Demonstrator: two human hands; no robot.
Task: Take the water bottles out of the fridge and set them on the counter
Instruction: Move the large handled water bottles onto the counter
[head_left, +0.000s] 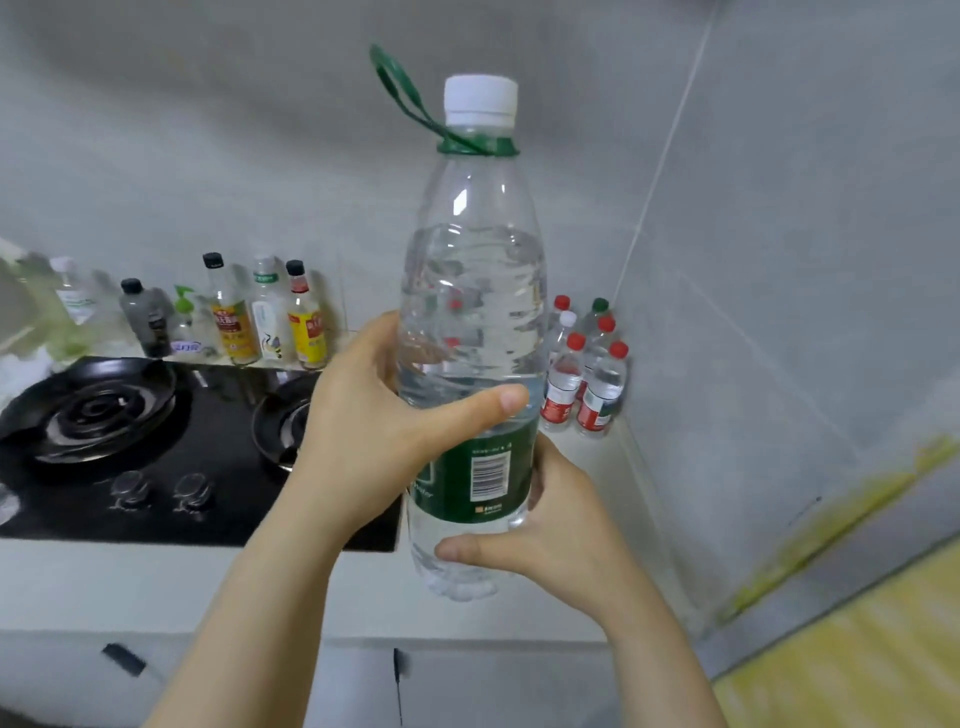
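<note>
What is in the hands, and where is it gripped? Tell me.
A large water bottle: left hand around its middle, right hand around the lower body by the green label.

Held bottle (472, 332): clear plastic, white cap, green neck ring with loop, green label with barcode; upright, partly filled, raised above the counter (597, 467).
Small bottles (584, 374): cluster at 3 o'clock of held bottle; mostly red caps; upright on counter corner.

a clear bottle (472, 312) is capped in white, labelled dark green with a barcode; the hob (156, 467) is black.
</note>
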